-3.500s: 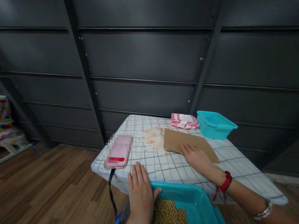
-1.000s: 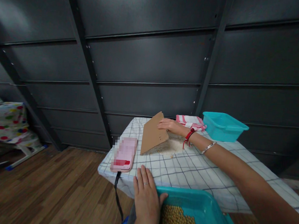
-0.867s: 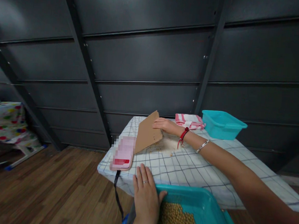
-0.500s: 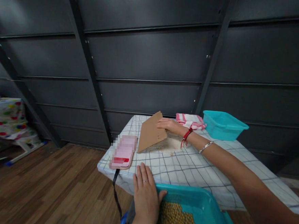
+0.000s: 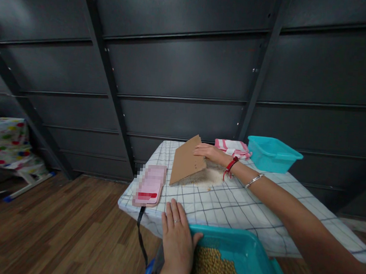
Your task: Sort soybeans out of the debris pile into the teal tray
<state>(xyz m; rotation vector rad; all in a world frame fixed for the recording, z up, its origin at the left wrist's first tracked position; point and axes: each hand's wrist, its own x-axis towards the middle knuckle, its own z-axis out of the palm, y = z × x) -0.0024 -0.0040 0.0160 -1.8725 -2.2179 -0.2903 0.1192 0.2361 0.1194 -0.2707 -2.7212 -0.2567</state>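
My right hand (image 5: pixel 207 151) reaches across the checked table (image 5: pixel 244 204) and grips the top edge of a brown cardboard sheet (image 5: pixel 186 160). The sheet stands tilted on its lower edge against a pile of pale grain (image 5: pixel 210 177). A red string and a silver bracelet circle that wrist. My left hand (image 5: pixel 176 236) lies flat, fingers together, on the near corner of a teal tray (image 5: pixel 252 258) filled with yellowish beans (image 5: pixel 213 270).
A pink phone (image 5: pixel 150 185) with a dark strap lies at the table's left edge. A pink striped cloth (image 5: pixel 231 147) and a small teal tub (image 5: pixel 272 153) sit at the far end. Dark metal panels stand behind; wooden floor and a dotted cloth (image 5: pixel 1 141) lie left.
The cardboard lay flat under my right hand 3.5 s ago; now it stands tilted against the gathered grain. Over the last second it shifted only slightly. My left hand stayed on the tray.
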